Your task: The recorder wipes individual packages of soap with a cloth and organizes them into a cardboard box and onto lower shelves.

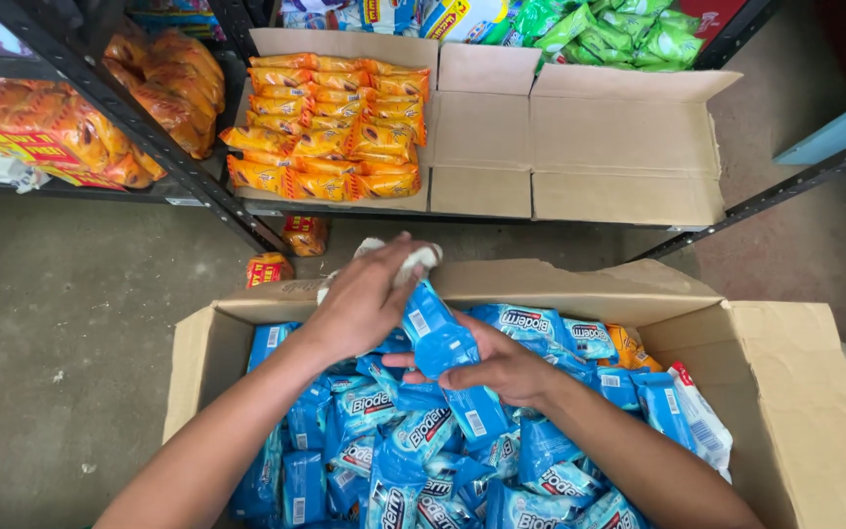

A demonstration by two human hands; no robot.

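Observation:
An open cardboard box (785,411) in front of me is full of small blue packets (374,460). My right hand (501,367) grips one blue packet (447,353) above the pile. Over the box's far rim, my left hand (364,299) holds a crumpled white cloth or wrapper (413,260) and rests against the top of that same packet. Both forearms reach in from the bottom edge.
A low shelf ahead holds flattened cardboard (580,137) with stacked orange packets (330,127) on its left part. Green packets (619,29) lie behind. A dark metal rack (149,127) at left carries orange snack bags (61,132). Two small red-orange packets (286,255) lie on the concrete floor.

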